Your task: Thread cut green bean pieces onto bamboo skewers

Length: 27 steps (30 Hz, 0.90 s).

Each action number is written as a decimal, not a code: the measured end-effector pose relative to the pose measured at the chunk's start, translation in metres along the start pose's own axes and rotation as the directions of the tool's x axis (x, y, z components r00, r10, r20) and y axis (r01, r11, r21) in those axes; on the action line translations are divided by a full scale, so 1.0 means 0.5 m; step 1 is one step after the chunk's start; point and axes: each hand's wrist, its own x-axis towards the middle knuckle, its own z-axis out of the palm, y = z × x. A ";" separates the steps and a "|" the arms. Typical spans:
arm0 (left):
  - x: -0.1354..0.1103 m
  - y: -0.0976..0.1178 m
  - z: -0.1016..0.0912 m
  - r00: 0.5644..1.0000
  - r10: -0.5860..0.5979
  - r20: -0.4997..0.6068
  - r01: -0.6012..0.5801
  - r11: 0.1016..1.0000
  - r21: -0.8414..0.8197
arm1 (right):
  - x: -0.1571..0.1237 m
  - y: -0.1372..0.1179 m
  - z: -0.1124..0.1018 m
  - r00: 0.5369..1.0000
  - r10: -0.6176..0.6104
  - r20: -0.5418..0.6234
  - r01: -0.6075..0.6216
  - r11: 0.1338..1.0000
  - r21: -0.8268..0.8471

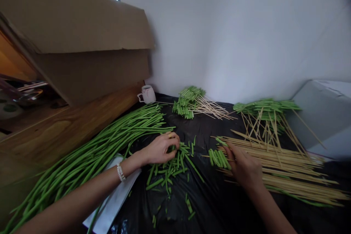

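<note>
My right hand (245, 164) is closed around a wooden skewer that carries a row of cut long bean pieces (218, 158). The skewer's tip pokes out to the left of the pieces. Over a loose pile of cut bean pieces (175, 168), my left hand (161, 148) has its fingers curled together, with some green showing between them. A bracelet circles that wrist. Whole long beans (90, 161) lie in a thick bunch to the left, partly behind my left arm. Beside my right hand, many bare wooden skewers (296, 168) are spread out.
Finished bean skewers lie in one heap (192, 98) by the wall and another (270, 108) at the right. A mug (148, 94) stands at the back corner. A cardboard box (93, 36) rises at left, a pale box (326, 113) at right. Black plastic sheeting (208, 197) covers the surface.
</note>
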 end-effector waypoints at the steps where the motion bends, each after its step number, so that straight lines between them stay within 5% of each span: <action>1: -0.012 0.003 -0.001 0.999 0.014 0.031 -0.016 0.998 0.053 | 0.000 0.000 0.000 1.000 0.000 -0.001 0.000 1.000 -0.001; 7: -0.008 0.044 0.013 0.997 0.074 0.003 -0.073 0.975 0.209 | -0.005 -0.001 -0.001 0.998 0.039 0.041 -0.039 0.999 -0.015; 12: 0.039 0.077 0.058 0.943 0.291 0.161 -0.330 0.884 0.330 | 0.000 -0.002 -0.004 0.999 0.024 0.022 -0.024 1.000 -0.012; 16: 0.064 0.079 0.073 0.908 0.320 0.271 -0.411 0.803 0.431 | 0.005 -0.002 -0.008 1.000 0.022 0.014 -0.022 1.000 -0.001; 23: 0.079 0.080 0.053 0.969 0.174 0.174 -0.222 0.925 0.308 | 0.004 -0.002 -0.011 0.998 0.038 0.052 -0.039 0.999 0.009; 27: 0.070 0.094 0.064 0.937 0.248 0.245 -0.308 0.919 0.245 | 0.004 -0.003 -0.011 0.998 0.031 0.047 -0.032 1.000 0.002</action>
